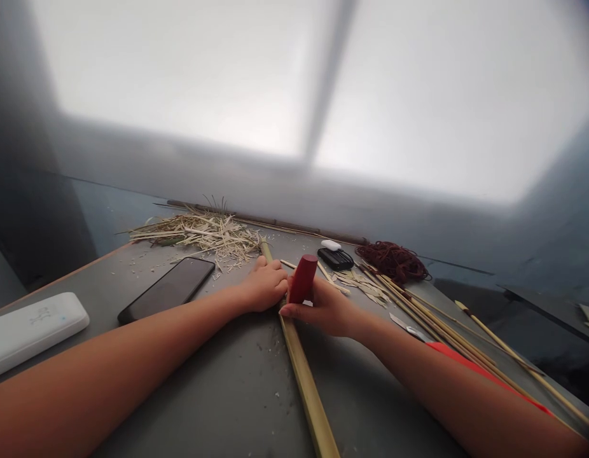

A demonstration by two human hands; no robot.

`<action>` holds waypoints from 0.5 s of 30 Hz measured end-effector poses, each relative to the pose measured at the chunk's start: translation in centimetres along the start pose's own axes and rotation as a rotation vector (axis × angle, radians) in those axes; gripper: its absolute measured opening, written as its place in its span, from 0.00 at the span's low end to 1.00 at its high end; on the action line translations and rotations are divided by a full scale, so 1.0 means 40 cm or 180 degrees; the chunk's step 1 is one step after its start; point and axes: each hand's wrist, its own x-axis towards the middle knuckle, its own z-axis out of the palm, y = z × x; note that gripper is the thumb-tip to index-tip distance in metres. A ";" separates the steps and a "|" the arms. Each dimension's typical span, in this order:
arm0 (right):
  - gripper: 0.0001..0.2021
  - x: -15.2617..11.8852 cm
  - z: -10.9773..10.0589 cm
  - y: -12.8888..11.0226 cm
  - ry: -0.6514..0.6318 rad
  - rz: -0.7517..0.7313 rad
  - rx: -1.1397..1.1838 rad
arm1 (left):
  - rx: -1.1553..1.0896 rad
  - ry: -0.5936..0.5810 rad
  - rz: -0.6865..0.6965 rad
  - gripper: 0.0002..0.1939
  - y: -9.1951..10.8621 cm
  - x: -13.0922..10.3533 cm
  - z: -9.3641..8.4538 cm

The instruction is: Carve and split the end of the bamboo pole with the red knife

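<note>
A long split bamboo strip [301, 375] runs from the bottom edge of the view up the middle of the grey table. My left hand [264, 284] is closed over its far part and presses it down. Beside it, my right hand [330, 305] grips a tool by its dark red tapered handle [303, 280], which stands nearly upright over the bamboo. The tool's working end is hidden by the fingers, so its kind does not show. My two hands almost touch each other at the strip.
Bamboo shavings [203, 232] are heaped at the back left. A phone [168, 289] and a white case [37, 331] lie left. A black power bank [335, 258], brown cord [394, 259], thin bamboo sticks [437, 324] and a red-handled tool [480, 372] lie right. A dark pole [294, 227] lines the wall.
</note>
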 end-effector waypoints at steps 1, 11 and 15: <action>0.14 0.000 -0.001 -0.001 0.0004 -0.0060 -0.0062 | -0.0024 0.0006 -0.0015 0.19 0.000 0.000 0.000; 0.11 -0.004 -0.003 -0.026 -0.0011 -0.0172 -0.0491 | -0.0130 0.0023 -0.0059 0.18 -0.006 0.003 0.006; 0.07 -0.004 -0.004 -0.027 -0.0082 -0.0268 -0.0806 | -0.0138 0.0029 -0.0041 0.18 -0.006 0.004 0.008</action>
